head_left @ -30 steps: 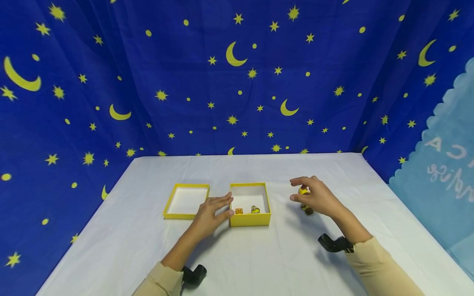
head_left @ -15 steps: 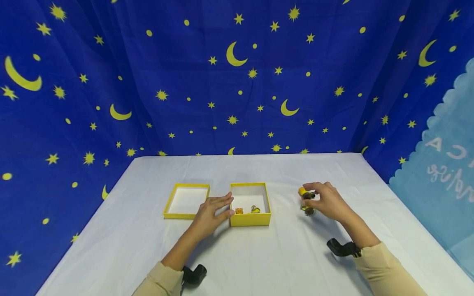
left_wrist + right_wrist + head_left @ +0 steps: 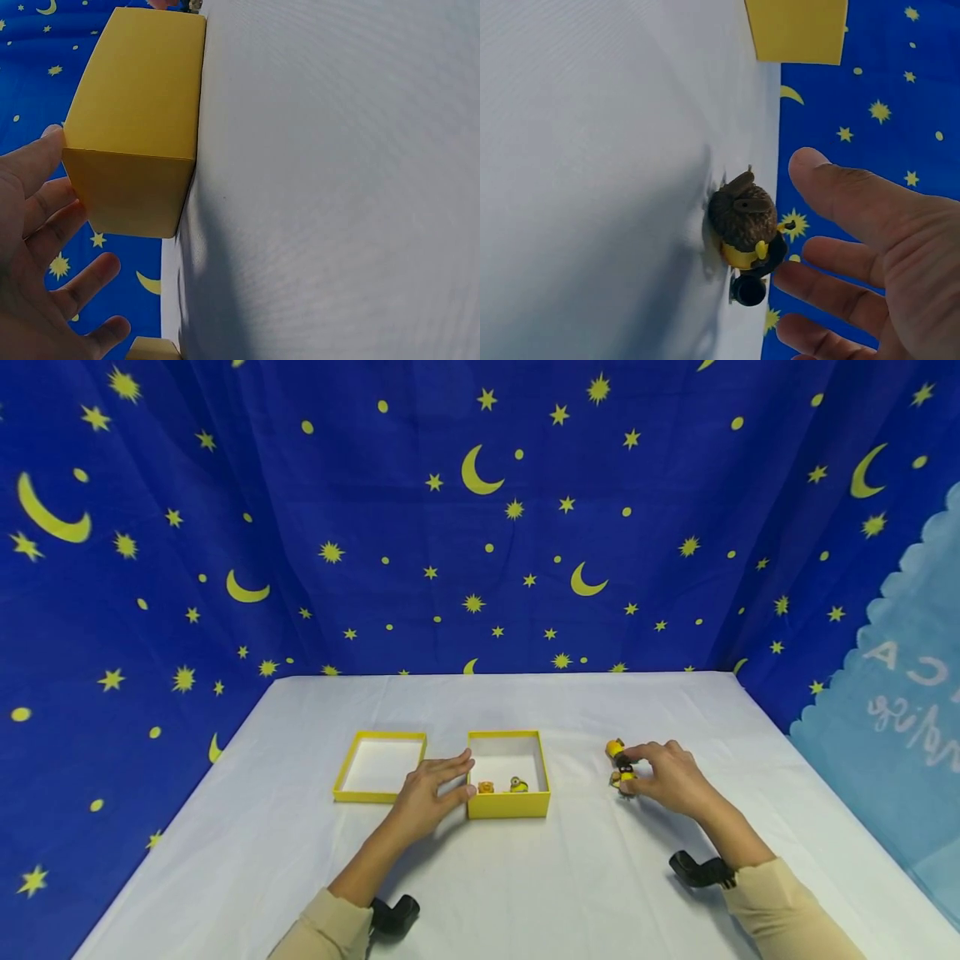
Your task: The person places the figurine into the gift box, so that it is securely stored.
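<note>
In the head view my left hand (image 3: 423,793) is at the left side of an open yellow box (image 3: 508,807). Its fingers are spread, and the left wrist view has thumb and fingertips at the edge of that box (image 3: 135,97). Inside lie a small orange figure (image 3: 486,787) and a minion figure (image 3: 517,784). To the right, my right hand (image 3: 675,781) reaches over small yellow-and-dark toy figures (image 3: 626,779) on the table. Thumb and fingers stand apart in the right wrist view, beside a brown-and-yellow figure (image 3: 742,217); whether fingertips touch it I cannot tell.
A shallow yellow-rimmed lid (image 3: 367,797) with a white inside lies left of the box. White cloth (image 3: 525,885) covers the table. A blue curtain (image 3: 390,510) with moons and stars hangs behind, and a light-blue panel (image 3: 907,643) is at the right.
My right hand has shifted rightward, then slightly nearer to me, over the toy figures, uncovering more of them. The left hand stays at the box.
</note>
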The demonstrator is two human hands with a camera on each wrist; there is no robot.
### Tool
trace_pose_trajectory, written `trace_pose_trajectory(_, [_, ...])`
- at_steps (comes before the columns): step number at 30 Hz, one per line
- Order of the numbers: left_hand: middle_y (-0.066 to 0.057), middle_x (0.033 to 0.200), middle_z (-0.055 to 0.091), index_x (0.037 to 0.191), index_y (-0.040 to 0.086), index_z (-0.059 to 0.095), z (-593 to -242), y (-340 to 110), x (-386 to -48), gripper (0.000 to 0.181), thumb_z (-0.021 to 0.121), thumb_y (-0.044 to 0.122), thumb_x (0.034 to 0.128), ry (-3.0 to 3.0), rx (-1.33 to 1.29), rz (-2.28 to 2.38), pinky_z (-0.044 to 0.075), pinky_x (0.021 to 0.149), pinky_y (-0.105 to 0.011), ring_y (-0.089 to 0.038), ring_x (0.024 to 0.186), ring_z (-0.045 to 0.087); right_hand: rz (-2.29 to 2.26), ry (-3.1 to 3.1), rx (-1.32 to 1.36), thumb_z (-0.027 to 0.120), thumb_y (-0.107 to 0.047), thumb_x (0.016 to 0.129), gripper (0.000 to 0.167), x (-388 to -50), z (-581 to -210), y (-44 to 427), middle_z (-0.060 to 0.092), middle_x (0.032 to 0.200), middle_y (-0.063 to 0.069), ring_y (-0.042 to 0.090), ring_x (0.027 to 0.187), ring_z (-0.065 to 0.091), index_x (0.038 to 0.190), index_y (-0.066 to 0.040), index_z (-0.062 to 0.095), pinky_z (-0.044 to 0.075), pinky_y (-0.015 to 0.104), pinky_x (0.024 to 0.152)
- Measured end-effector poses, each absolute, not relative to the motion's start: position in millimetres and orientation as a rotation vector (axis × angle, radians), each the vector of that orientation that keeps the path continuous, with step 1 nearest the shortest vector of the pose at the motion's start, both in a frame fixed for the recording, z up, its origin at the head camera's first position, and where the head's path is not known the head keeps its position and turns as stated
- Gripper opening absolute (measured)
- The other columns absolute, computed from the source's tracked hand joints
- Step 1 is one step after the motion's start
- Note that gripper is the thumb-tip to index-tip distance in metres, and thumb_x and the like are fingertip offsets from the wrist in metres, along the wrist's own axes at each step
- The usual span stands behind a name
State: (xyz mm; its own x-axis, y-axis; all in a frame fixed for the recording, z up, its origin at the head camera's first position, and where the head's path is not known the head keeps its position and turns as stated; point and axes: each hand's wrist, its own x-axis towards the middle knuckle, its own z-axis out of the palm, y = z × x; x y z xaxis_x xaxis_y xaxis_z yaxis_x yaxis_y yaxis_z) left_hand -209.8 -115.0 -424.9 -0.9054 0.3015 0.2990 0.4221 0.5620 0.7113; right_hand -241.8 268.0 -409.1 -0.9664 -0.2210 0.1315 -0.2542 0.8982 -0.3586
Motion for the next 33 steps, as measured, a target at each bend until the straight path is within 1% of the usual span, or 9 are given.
trace_pose_trajectory(9, [0.006, 0.141, 0.05, 0.129, 0.013, 0.058, -425, -115, -210, 0.046, 0.066, 0.031, 0.0875, -2.659, -0.624, -1.251, 0.027, 0.11, -0.055, -0.026, 0.128, 0.046, 0.481, -2.962, 0.413, 0.078, -0.032, 0.075, 0.056, -241, -418, 269, 0.065, 0.117, 0.018, 0.029, 0.094, 0.052, 0.121, -0.003, 0.062, 0.036, 0.04, 0.074])
trace_pose_trajectory(22, [0.007, 0.141, 0.05, 0.129, 0.013, 0.058, -425, -115, -210, 0.046, 0.066, 0.032, 0.0872, -2.662, -0.62, -1.255, 0.029, 0.11, -0.054, -0.025, 0.128, 0.046, 0.402, -3.024, 0.351, 0.075, -0.035, 0.078, 0.055, -237, -421, 267, 0.064, 0.117, 0.021, 0.031, 0.095, 0.053, 0.121, -0.004, 0.063, 0.036, 0.039, 0.072])
trace_pose_trajectory(26, [0.007, 0.142, 0.05, 0.129, 0.013, 0.058, -426, -115, -210, 0.047, 0.066, 0.032, 0.0873, -2.666, -0.616, -1.254, 0.028, 0.11, -0.055, -0.025, 0.128, 0.046, 0.396, -3.037, 0.347, 0.075, -0.036, 0.078, 0.055, -237, -422, 268, 0.065, 0.116, 0.02, 0.031, 0.096, 0.054, 0.121, -0.004, 0.063, 0.037, 0.04, 0.073])
trace_pose_trajectory(30, [0.008, 0.142, 0.049, 0.13, 0.014, 0.057, -425, -115, -209, 0.047, 0.066, 0.033, 0.0874, -2.673, -0.605, -1.273, 0.026, 0.11, -0.056, -0.025, 0.128, 0.046, 0.421, -3.032, 0.356, 0.076, -0.035, 0.077, 0.055, -237, -422, 270, 0.068, 0.111, 0.016, 0.029, 0.092, 0.056, 0.12, -0.003, 0.064, 0.037, 0.04, 0.071])
trace_pose_trajectory(33, [0.008, 0.142, 0.049, 0.13, 0.014, 0.057, -424, -115, -209, 0.047, 0.066, 0.033, 0.0875, -2.676, -0.603, -1.28, 0.025, 0.111, -0.056, -0.025, 0.129, 0.045, 0.444, -3.036, 0.353, 0.076, -0.034, 0.077, 0.055, -237, -423, 271, 0.07, 0.108, 0.015, 0.028, 0.09, 0.057, 0.12, -0.003, 0.064, 0.039, 0.042, 0.073])
